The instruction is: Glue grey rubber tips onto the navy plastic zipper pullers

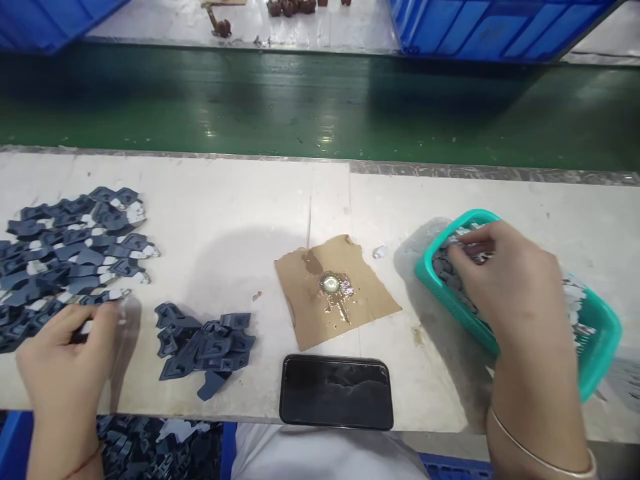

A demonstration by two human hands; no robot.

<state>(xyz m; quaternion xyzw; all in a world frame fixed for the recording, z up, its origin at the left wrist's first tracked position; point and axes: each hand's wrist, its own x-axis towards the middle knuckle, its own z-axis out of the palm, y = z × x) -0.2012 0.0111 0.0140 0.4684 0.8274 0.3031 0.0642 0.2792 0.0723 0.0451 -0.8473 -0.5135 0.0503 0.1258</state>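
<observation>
My left hand is at the lower left, its thumb and fingers closed at the front row of assembled parts. A blue-grey plastic part with a white tip is at its fingertips. Rows of similar blue-grey parts with white pieces spread beyond this hand. To its right lies a pile of loose blue-grey plastic parts. My right hand reaches into a teal basket of small grey and white pieces. Its thumb and fingers pinch together among them; what is between them is hidden.
A brown cardboard piece with shiny glue-like liquid and a round cap lies mid-table. A black phone rests at the front edge. Beyond is a green belt, with blue crates behind. A bin of dark parts is below.
</observation>
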